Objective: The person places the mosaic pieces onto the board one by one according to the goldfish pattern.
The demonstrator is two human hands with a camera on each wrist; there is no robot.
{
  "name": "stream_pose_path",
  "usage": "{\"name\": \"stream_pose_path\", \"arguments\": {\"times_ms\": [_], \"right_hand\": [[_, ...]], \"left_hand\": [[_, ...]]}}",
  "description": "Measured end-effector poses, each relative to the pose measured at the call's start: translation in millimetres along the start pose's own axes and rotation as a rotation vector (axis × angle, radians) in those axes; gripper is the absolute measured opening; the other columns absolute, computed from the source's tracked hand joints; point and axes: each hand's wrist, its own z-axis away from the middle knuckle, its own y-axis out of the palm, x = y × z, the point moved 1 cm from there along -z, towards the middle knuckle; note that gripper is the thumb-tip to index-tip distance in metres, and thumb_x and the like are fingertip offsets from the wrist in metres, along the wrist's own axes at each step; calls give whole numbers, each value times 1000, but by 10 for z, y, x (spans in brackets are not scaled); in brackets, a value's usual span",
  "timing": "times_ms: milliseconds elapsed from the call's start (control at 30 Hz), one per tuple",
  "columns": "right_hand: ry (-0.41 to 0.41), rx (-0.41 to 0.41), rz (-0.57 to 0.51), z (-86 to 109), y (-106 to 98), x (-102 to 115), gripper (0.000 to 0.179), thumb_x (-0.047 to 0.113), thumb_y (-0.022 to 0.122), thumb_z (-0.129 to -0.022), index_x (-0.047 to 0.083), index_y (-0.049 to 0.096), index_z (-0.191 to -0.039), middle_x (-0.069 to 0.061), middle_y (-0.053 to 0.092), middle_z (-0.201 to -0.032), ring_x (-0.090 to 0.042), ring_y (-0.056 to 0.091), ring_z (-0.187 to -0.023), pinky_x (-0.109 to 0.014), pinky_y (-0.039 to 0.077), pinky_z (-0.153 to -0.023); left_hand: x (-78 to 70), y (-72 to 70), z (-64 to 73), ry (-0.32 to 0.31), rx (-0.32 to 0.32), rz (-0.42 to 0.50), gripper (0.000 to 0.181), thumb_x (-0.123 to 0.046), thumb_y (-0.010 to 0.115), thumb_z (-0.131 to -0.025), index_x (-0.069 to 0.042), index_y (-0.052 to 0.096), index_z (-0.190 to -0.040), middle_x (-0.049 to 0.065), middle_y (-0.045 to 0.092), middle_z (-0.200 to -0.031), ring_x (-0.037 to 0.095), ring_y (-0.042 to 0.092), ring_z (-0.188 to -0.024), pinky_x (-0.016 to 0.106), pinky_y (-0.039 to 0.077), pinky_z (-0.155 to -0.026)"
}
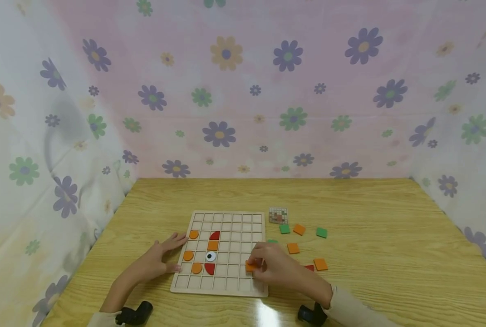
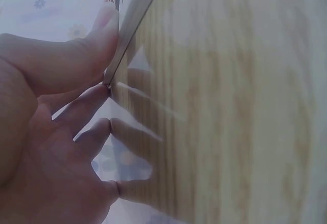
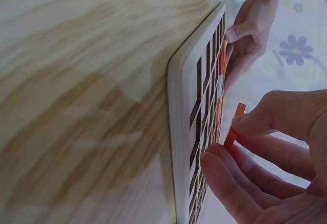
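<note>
My right hand [image 1: 273, 267] pinches an orange square tile [image 3: 235, 126] between thumb and fingers, over the right side of a pale wooden grid board [image 1: 218, 293]. In the right wrist view the tile is tilted on edge, close to the board's surface. My left hand [image 1: 154, 260] rests at the board's left edge with fingers spread, thumb and fingertips right at the rim. On the board's left part lie several orange discs [image 1: 196, 268], two red quarter-round tiles [image 1: 214, 235], an orange square [image 1: 213, 245] and a white eye disc [image 1: 211, 256].
Right of the board lie loose orange squares [image 1: 320, 264], green squares [image 1: 321, 232] and a red piece [image 1: 309, 268] partly hidden by my right hand. A small pattern card [image 1: 278, 215] lies by the board's upper right corner. Flowered cloth [image 1: 251, 104] surrounds the wooden table [image 1: 390, 236].
</note>
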Motion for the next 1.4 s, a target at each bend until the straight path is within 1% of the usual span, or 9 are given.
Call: {"name": "stream_pose_path", "arguments": {"times_ms": [167, 300, 500, 633, 733, 900, 1033, 1167, 1400], "right_hand": [[-26, 6, 4, -127, 95, 63, 15, -7, 72, -79, 2, 78, -88, -2, 69, -83, 1, 49, -70, -12, 44, -60], [3, 34, -12, -215, 177, 90, 14, -8, 72, -79, 1, 78, -88, -2, 67, -81, 3, 44, -70, -12, 42, -61], [49, 76, -39, -322, 262, 130, 11, -6, 73, -83, -1, 78, -92, -3, 65, -81, 2, 44, -70, -12, 43, -60], [72, 85, -35, -389, 319, 154, 11, -6, 74, -83, -1, 78, -91, -2, 64, -81, 1, 44, -71, -13, 42, -61], [76, 77, -32, -430, 366, 171, 12, -8, 74, -81, -2, 78, -91, -4, 66, -84, 0, 46, -73, -13, 44, -64], [81, 67, -52, -461, 435, 197, 14, -10, 74, -82, -4, 79, -93, -8, 69, -88, -2, 54, -78, -12, 49, -66], [107, 64, -35, -459, 468, 210, 13, -5, 76, -84, -3, 80, -96, -6, 69, -90, -3, 57, -80, -12, 50, -68], [115, 61, -19, -453, 482, 224, 11, -3, 78, -86, -2, 81, -97, -5, 70, -92, -5, 59, -82, -14, 51, -71], [115, 68, 14, -472, 499, 262, 10, 2, 80, -88, 1, 81, -98, -2, 69, -91, -1, 58, -79, -13, 50, -70]], "left_hand": [[-7, -6, -5, 1, 0, -11, 80, -20, 82, -87, 0, 45, -155, 29, 31, -164, 53, 13, -154, 81, -8, -114], [-34, 1, -5, -1, 0, -10, 80, -19, 82, -87, 0, 45, -155, 29, 31, -164, 53, 14, -154, 81, -8, -114], [-37, 5, -13, -5, -2, -7, 80, -20, 82, -86, 0, 46, -155, 29, 32, -164, 53, 13, -155, 81, -8, -114], [-32, 3, -14, -3, -2, -9, 80, -20, 82, -87, 0, 46, -155, 29, 32, -164, 53, 13, -155, 81, -8, -114], [-33, 7, -11, 1, -1, -6, 81, -20, 82, -87, 0, 45, -155, 29, 31, -164, 54, 12, -154, 81, -9, -114], [-40, 17, -9, 6, 0, -5, 80, -20, 82, -87, 0, 45, -155, 29, 31, -164, 54, 12, -154, 81, -9, -114], [-44, 24, -9, 6, -1, -9, 79, -20, 81, -87, 0, 45, -155, 29, 31, -164, 54, 12, -154, 81, -9, -114], [-49, 25, -1, 2, -1, -8, 80, -20, 81, -87, 0, 45, -155, 29, 31, -164, 54, 12, -155, 81, -9, -114], [-23, 26, 11, -9, -10, -20, 79, -19, 81, -87, -1, 45, -155, 28, 31, -165, 54, 13, -154, 81, -8, -115]]}}
